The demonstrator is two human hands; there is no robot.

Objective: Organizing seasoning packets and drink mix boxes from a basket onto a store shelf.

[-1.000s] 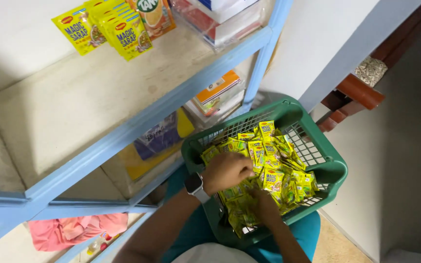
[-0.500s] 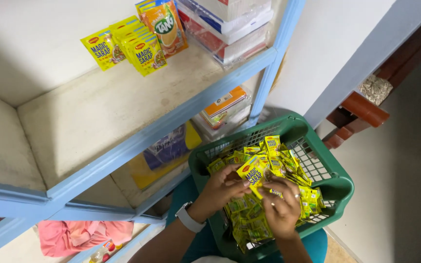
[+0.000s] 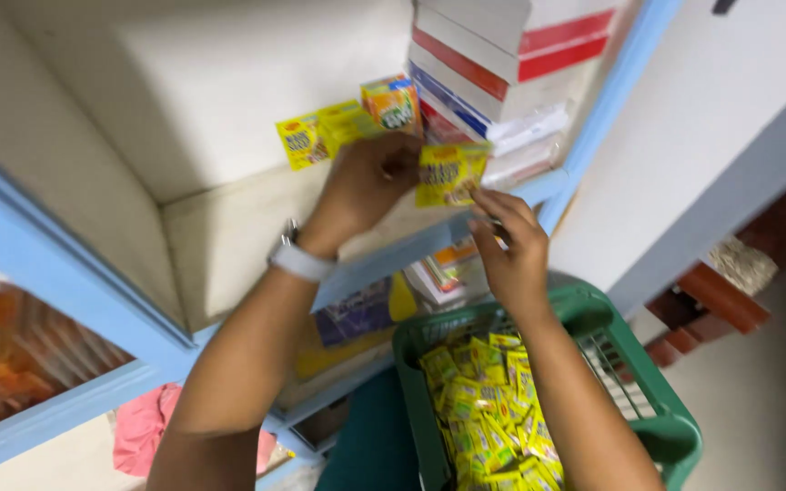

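Item: small yellow foil sachets (image 3: 450,173), a handful, held up at the blue-edged pale shelf board (image 3: 229,241), just right of the yellow sachets already standing there (image 3: 316,136) and the orange-green packet (image 3: 391,102). Left hand (image 3: 366,182) closed around the bunch's left side; right hand (image 3: 507,241) pinches its lower right edge, fingers loosely curled. Stock: green plastic basket (image 3: 666,427), near right, still heaped with loose yellow sachets (image 3: 488,400). Step judged: shelving in hand; next, setting the bunch upright beside the row.
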